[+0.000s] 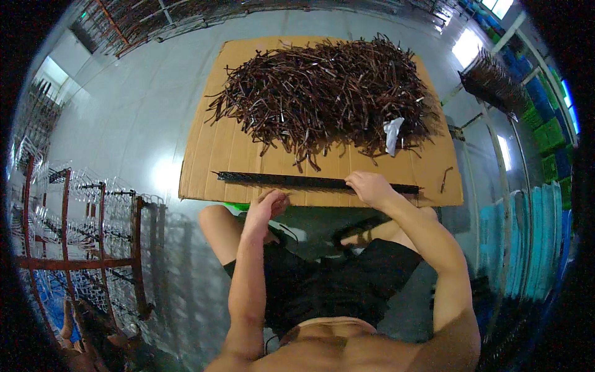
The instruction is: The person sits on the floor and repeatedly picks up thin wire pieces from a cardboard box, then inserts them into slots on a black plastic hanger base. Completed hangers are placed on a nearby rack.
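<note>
A long, narrow black strip (285,180) with a fine, toothed-looking edge lies crosswise along the near part of a cardboard sheet (201,158). My right hand (372,189) pinches it right of its middle, thumb and fingers closed on its upper edge. Just below the strip's left half, my left hand (271,204) hovers at the cardboard's near edge. Its fingers are curled together, and whatever they hold is too small to make out. Beyond the strip rises a big heap of thin, bent, dark brown pieces (322,93).
A crumpled white scrap (392,135) rests on the heap's near right side. One loose brown piece (445,178) lies near the cardboard's right edge. Racks with wire hooks (102,260) stand at left. Green crates (548,135) and a turquoise stack (520,242) are at right.
</note>
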Demonstrator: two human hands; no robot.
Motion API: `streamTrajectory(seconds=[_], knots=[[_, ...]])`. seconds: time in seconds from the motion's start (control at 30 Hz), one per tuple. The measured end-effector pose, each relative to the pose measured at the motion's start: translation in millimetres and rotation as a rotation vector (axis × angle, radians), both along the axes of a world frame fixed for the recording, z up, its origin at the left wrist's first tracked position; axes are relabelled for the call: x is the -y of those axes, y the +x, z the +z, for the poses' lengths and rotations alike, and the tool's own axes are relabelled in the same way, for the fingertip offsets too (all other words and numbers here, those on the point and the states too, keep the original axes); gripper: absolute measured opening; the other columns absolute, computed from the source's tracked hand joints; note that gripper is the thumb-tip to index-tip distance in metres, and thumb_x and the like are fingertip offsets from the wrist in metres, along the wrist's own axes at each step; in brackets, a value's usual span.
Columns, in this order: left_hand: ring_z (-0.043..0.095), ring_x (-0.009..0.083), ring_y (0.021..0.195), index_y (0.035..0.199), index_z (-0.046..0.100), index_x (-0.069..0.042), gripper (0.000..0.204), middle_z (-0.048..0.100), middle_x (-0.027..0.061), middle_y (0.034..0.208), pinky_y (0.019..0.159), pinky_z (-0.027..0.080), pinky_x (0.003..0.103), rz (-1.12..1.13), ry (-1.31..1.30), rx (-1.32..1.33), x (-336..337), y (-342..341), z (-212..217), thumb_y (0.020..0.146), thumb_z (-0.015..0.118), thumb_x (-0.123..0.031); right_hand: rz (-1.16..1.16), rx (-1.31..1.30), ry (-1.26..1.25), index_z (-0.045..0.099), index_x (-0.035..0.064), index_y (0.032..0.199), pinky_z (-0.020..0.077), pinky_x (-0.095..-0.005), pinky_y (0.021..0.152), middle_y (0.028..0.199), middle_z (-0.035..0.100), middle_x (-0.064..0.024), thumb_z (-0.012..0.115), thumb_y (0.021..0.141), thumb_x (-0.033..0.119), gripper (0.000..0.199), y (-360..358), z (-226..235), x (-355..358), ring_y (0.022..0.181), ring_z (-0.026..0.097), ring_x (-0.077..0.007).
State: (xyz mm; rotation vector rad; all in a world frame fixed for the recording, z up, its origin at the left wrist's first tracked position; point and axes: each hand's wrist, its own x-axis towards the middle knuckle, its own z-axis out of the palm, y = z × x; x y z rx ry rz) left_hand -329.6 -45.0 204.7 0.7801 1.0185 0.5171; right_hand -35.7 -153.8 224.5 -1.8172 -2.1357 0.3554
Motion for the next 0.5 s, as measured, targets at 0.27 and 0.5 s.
streamTrajectory(seconds=[0.27,0.5], knots=[[0.060,0.0283,0.102,0.126,0.047,0.002,0.043,0.059,0.0174,0.117,0.084,0.049,0.037,0.468,0.762,-0.899,-50.7,-84.8,1.8,0.089,0.056,-0.018,-0.044,-0.185,-0.038,0.063,0.0045,0.102,0.0488,-0.0406,0.082,0.097,0.061,-0.0148,0.051,0.091,0.019,0.021,-1.5,17.4,-102.5,0.094,0.059,-0.0339],[0.064,0.0304,0.096,0.120,0.054,0.000,0.038,0.065,0.0175,0.108,0.083,0.050,0.037,0.343,0.601,-0.633,-98.1,-79.9,-38.3,0.085,0.062,-0.013,-0.039,0.229,-0.171,0.046,-0.0036,0.118,0.0540,-0.0447,0.069,0.095,0.060,-0.0253,0.053,0.086,0.007,0.034,-113.9,-23.6,-197.3,0.084,0.064,-0.0377]])
